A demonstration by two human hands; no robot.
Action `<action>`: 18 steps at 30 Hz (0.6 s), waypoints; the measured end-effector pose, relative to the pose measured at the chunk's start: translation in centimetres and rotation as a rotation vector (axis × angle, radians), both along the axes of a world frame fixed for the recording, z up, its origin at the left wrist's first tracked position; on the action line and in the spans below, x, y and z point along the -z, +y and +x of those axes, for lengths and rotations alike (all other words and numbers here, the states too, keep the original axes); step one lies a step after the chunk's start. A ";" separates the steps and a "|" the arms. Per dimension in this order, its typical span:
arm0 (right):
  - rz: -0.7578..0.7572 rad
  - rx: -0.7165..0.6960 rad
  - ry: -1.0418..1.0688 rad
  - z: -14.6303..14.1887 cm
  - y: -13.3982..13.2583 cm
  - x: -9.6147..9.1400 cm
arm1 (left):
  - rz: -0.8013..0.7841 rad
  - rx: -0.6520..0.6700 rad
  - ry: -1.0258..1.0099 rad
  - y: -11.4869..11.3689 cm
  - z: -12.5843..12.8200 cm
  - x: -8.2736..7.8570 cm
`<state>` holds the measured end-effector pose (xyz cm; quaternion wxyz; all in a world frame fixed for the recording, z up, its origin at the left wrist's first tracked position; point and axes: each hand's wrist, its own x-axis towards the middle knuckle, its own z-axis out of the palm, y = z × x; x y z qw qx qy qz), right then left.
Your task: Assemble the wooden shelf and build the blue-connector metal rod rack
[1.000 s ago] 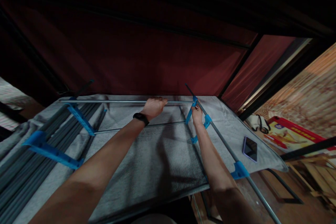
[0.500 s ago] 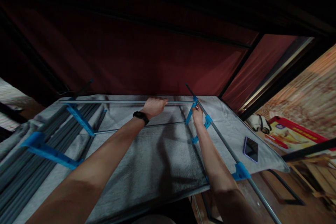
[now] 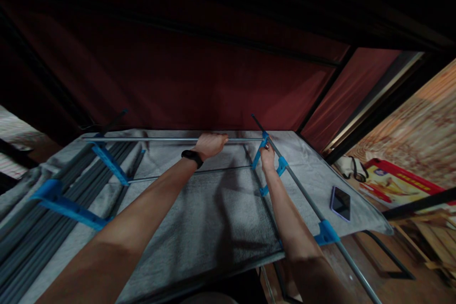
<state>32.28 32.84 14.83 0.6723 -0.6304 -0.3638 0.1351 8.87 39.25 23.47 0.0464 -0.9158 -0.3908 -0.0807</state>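
A frame of thin grey metal rods and blue plastic joints lies over a grey cloth-covered table [image 3: 213, 218]. My left hand [image 3: 211, 145], with a black band on the wrist, is closed around the far horizontal rod [image 3: 142, 139]. At the far right corner my right hand [image 3: 268, 157] grips a blue connector [image 3: 262, 144], where that rod meets the long side rod [image 3: 306, 199]. A second blue joint [image 3: 327, 233] sits lower on the side rod.
A bundle of dark grey rods with blue crosspieces [image 3: 67, 209] lies on the table's left side. A phone [image 3: 340, 202] rests near the right edge. Dark red curtains hang behind. A red box [image 3: 395, 180] and wooden floor lie to the right.
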 end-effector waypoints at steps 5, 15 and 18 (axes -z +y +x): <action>0.017 -0.029 -0.025 0.8 0.7 1.2 | 0.022 0.015 -0.017 0.0 0.0 0.2; 0.028 -0.010 -0.175 1.4 0.6 0.4 | 0.144 0.090 -0.086 -0.7 -0.6 0.6; -0.005 -0.001 -0.202 1.1 0.3 -0.3 | 0.218 0.077 -0.114 -1.1 -1.1 0.8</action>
